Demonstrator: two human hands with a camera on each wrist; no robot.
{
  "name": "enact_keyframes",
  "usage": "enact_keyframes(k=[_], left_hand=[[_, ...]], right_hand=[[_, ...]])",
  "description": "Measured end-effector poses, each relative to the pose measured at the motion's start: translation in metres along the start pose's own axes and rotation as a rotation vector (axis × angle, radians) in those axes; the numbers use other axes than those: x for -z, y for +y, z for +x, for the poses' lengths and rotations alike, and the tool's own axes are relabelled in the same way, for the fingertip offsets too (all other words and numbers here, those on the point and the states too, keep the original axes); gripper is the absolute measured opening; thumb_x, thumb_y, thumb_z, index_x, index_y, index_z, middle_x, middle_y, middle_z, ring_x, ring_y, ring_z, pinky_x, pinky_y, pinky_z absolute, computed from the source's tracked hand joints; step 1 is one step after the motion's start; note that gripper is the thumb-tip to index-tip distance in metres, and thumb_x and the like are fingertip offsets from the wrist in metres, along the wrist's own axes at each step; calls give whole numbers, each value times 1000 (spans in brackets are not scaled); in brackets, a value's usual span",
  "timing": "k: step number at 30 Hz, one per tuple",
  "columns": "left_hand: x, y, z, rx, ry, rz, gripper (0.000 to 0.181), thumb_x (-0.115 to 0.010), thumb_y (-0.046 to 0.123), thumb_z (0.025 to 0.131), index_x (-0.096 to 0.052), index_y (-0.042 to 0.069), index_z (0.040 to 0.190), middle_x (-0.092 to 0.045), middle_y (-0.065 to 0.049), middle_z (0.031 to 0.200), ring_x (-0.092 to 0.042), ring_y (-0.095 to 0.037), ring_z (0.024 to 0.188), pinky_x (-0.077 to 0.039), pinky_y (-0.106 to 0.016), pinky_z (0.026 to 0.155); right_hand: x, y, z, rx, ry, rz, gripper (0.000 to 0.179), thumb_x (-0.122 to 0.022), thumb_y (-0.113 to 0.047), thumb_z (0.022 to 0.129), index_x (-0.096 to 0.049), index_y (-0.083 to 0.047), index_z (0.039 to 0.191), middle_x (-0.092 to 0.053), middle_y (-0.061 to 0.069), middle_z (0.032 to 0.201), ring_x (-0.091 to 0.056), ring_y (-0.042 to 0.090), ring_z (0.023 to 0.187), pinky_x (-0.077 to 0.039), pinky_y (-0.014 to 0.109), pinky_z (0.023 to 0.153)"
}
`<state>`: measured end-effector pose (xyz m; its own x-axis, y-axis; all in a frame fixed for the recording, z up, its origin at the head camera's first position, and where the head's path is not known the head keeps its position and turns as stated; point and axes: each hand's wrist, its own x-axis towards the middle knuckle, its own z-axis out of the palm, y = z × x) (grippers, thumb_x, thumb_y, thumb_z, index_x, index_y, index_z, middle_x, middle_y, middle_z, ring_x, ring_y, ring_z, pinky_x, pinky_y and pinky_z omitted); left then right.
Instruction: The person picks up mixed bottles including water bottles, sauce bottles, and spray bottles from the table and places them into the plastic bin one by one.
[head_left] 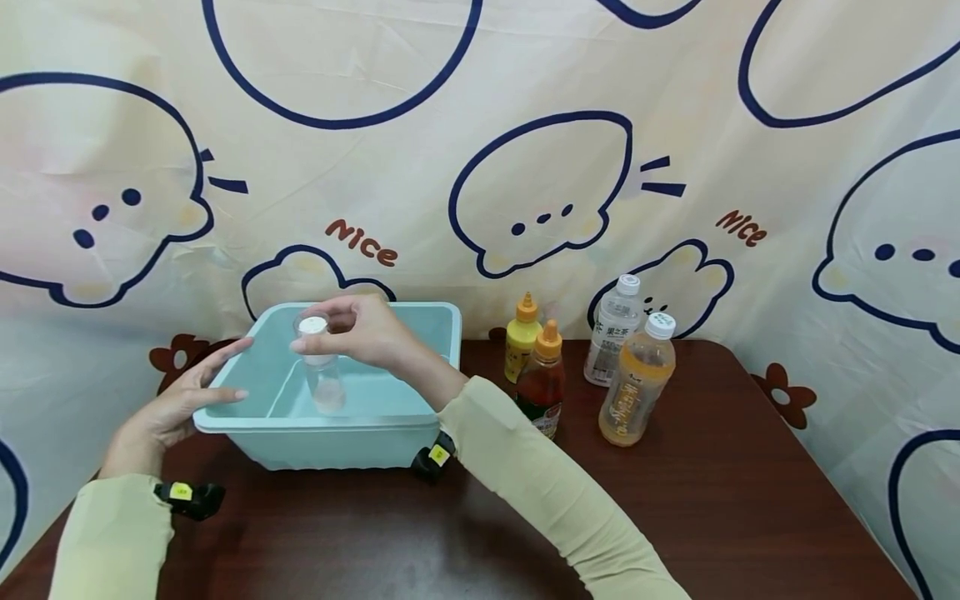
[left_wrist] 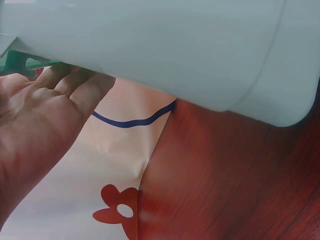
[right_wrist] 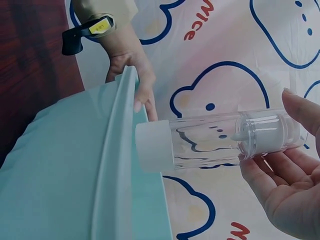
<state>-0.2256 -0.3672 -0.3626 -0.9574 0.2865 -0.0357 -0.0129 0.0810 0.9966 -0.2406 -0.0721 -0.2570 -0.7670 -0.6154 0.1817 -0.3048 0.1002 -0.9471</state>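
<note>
- Pump bottle, 1 pc. Clear plastic, wht pump under clear cap, wht base; approx. upright, cap end up. Loc.: amid the tub as seen from head cam, a touch twd 9 o'clock (tub = dial). In R wrist view, wht base just beside tub rim; contact w/ tub floor: can't tell.
- R hand, 1. Clamped on the bottle's cap end, thumb one side, fingers opp.; forearm crosses tub rim at approx. 3 o'clock.
- L hand, 1. Clamped on tub rim at 9 o'clock, thumb over the edge; apart from R hand.
- Tub, desc.: lt. blue-green, rect., rounded corners; stands on table.
- Squeeze btls, 2, upright, 3 o'clock of tub: yellow btl w/ orange tip; dk red btl w/ orange cap, nearer cam.
- Drink btls, 2, upright, wht caps, 3 o'clock, farther out: clear btl w/ printed label; amber btl, nearer cam.
- Wrist units, 2, blk w/ yellow tag: L unit, R unit.
- Sleeves, pale yellow: L sleeve, R sleeve.
- Backdrop cloth, cream, navy animal outlines, "Nice" in red-brn, red-brn flowers. 12 o'clock & both sides.
</note>
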Motion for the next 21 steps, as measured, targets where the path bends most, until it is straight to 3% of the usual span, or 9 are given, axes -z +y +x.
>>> enact_keyframes(k=[8, 21], left_hand=[[0, 0, -1, -4, -11, -35, 66, -51, -3, 88, -31, 36, 138, -45, 14, 113, -62, -14, 85, -54, -35, 68], [1, -1, -1, -23, -40, -73, 65, -50, -5, 88, -34, 36, 135, -51, 14, 110, -64, -17, 81, -54, -35, 67]], right_hand=[[-13, 1, 4, -50, -11, -76, 33, -74, -23, 76, -67, -13, 106, -68, -7, 89, -59, 0, 80, -48, 18, 69], [-26, 7, 15, -126, 47, -139, 29, -75, -27, 74, -70, -18, 100, -66, -10, 89, -58, 0, 78, -48, 18, 66]])
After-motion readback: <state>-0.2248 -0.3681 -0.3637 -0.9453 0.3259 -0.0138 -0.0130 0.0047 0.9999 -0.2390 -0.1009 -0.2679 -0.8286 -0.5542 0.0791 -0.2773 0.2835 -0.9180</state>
